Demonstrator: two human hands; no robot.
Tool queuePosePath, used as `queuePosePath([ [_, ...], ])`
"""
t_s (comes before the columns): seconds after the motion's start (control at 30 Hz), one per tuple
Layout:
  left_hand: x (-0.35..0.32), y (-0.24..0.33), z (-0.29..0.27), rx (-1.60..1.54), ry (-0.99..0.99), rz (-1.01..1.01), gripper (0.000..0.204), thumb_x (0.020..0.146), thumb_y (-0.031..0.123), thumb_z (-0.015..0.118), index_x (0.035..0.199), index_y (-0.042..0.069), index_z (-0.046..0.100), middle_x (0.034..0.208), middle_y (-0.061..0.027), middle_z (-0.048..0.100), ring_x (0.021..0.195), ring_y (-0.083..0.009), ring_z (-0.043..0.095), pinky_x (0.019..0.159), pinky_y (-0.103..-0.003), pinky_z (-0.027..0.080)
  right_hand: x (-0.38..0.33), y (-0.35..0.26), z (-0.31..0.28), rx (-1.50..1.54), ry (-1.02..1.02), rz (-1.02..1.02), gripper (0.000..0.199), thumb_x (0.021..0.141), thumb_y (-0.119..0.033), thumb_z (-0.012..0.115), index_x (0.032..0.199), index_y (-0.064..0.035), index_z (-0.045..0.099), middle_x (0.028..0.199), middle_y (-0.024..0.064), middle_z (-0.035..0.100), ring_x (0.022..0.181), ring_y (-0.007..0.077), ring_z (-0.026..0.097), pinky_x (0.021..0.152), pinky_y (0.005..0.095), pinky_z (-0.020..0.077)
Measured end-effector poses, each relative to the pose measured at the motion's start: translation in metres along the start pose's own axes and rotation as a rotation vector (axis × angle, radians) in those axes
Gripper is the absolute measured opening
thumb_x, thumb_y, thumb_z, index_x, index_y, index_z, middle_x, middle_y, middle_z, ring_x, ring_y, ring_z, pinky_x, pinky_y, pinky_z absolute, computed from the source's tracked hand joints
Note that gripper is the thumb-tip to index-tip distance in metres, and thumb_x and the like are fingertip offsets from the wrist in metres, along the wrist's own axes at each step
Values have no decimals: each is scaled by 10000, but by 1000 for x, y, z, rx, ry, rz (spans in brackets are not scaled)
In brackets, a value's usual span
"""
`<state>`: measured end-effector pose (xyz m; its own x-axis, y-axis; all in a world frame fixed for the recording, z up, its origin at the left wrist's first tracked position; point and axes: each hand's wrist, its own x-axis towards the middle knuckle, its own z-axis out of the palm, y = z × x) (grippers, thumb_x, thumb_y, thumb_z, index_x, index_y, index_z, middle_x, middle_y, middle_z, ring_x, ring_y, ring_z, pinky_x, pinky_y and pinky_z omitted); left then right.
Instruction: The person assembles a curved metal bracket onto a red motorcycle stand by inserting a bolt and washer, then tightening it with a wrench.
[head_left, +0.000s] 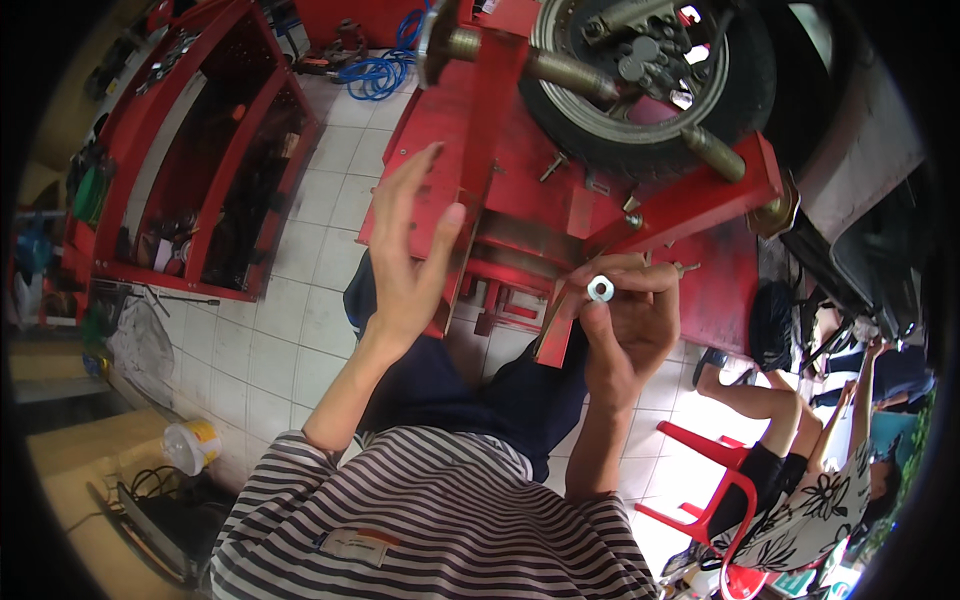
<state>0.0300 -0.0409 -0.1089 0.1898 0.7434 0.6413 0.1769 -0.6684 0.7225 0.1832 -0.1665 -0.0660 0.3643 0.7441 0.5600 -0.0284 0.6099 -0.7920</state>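
Between the thumb and fingers of my right hand (632,318) is a small silver nut (600,289), its dark hole facing up at me. My left hand (410,255) is raised and open, fingers spread, with nothing in it. It hovers over the near left edge of a red metal stand (478,150). Beyond my hands a motorcycle wheel (545,110) with a black tyre stands between two red arms fitted with thick threaded bolts. The right red arm (690,205) reaches out just above my right hand.
A red shelf unit (208,225) with tools and parts stands at the left. A coiled blue hose (385,68) lies on the tiled floor behind it. At the lower left is a white bucket (191,446). Another person (800,470) sits on a red chair (722,500) at the right.
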Motion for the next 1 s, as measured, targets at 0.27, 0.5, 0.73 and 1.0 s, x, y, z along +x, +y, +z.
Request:
queuePosePath([
  [0.27,-1,4,2,-147,-32,-55,531,900,39,665,1393,-28,480,1305,-199,604,1236,-267,575,1073,-380,399,27,44,12,-408,126,221,193,860,9,736,1028,8,643,934,76,716,816,107,634,722,222,477],
  [0.5,0,0,1,-256,-87,-99,622,866,86,711,1375,-48,381,1280,-211,619,1227,-272,583,1069,-395,401,52,70,14,-720,29,125,173,804,2,754,965,-29,698,897,44,706,801,130,636,725,268,459],
  [0.73,2,0,-2,-256,-119,-94,581,866,58,710,1353,-17,402,1338,-199,580,1270,-308,558,1037,-378,465,56,75,16,-681,17,98,162,801,37,737,949,-5,687,893,61,697,821,151,642,756,277,486],
  [1.0,3,-3,-1,-239,-84,-75,507,865,50,712,1304,-14,466,1324,-178,566,1202,-318,591,990,-373,507,57,84,19,-584,67,127,128,806,21,743,918,11,683,876,70,691,837,158,641,756,285,484],
])
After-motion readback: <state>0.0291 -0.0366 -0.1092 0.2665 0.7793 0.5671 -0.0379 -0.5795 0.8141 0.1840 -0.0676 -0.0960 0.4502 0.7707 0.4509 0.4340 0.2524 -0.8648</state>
